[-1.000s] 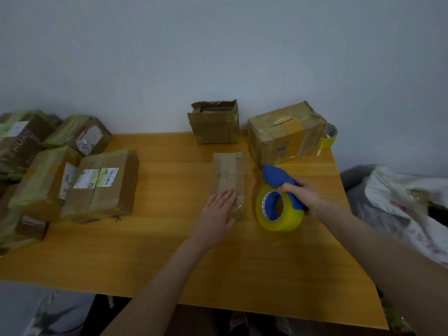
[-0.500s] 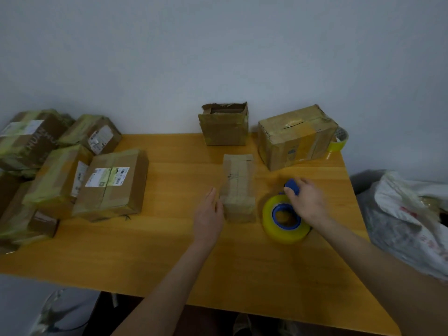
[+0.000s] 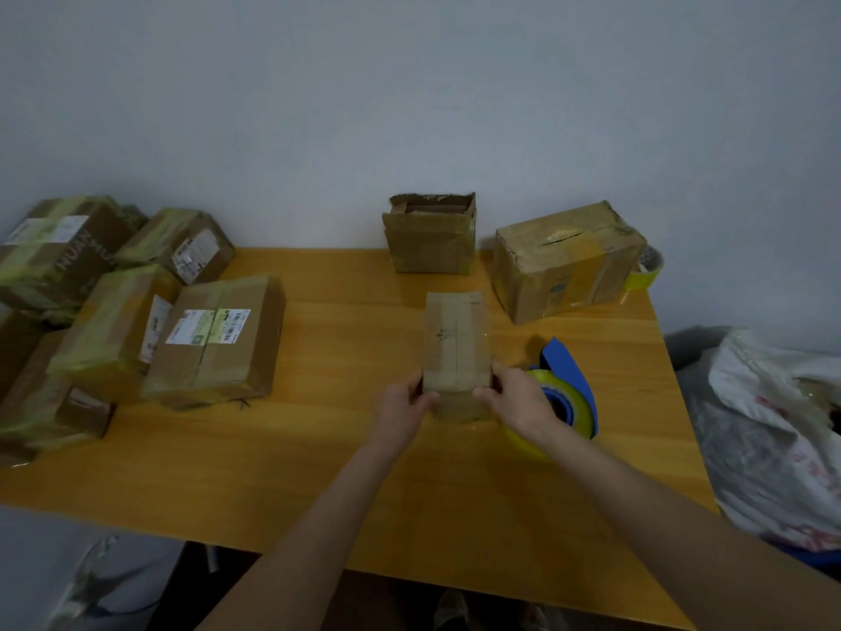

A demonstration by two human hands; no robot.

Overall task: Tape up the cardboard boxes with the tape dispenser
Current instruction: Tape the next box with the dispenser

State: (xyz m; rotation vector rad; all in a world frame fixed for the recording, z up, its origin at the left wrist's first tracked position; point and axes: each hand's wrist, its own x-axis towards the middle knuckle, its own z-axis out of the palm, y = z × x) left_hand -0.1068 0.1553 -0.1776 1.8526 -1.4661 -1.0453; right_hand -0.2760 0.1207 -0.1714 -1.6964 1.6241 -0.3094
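Note:
A small narrow cardboard box (image 3: 456,343), taped along its top, lies in the middle of the wooden table (image 3: 318,471). My left hand (image 3: 406,405) grips its near left corner and my right hand (image 3: 514,400) grips its near right corner. The blue tape dispenser with a yellow roll (image 3: 562,393) rests on the table just right of the box, partly hidden behind my right wrist, with no hand on it.
An open-topped box (image 3: 430,234) and a bigger taped box (image 3: 569,259) stand at the back by the wall, with a spare yellow tape roll (image 3: 646,268) behind. Several taped boxes (image 3: 136,311) crowd the left side. White plastic bags (image 3: 773,425) lie off the right edge.
My right hand has let go of the tape dispenser, which now rests on the table, and moved to the small box. Both hands now grip the box's near end.

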